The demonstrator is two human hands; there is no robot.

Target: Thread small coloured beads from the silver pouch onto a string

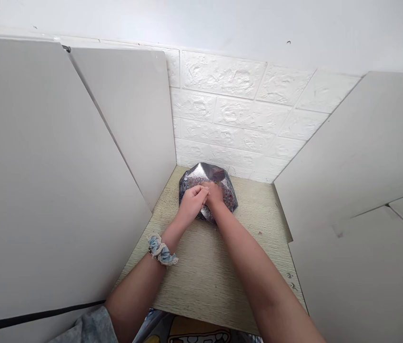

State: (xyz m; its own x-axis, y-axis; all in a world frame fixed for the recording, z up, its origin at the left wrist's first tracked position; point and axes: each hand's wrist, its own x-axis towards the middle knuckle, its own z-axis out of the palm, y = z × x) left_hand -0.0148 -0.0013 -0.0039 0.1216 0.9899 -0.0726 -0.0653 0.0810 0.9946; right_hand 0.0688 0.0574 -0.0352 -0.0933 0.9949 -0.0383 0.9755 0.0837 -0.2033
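Note:
A shiny silver bag (201,172) lies spread open on the wooden surface, close to the back wall. Small reddish and greyish beads (227,196) fill its middle, as far as I can make out. Over the bag's near left part is my left hand (193,202), its thumb and forefinger pinched together; whatever they hold is too small to name. My right hand (214,193) is beside it, over the beads, with the fingers curled down and partly covered by the left hand. What the right fingers hold is hidden.
White panels (123,119) rise on the left, and another panel (358,157) on the right. Behind the bag stands a white brick-pattern wall (237,114). Two small screws (290,281) are at the right edge of the wooden surface (201,271). A blue scrunchie (163,249) circles my left wrist.

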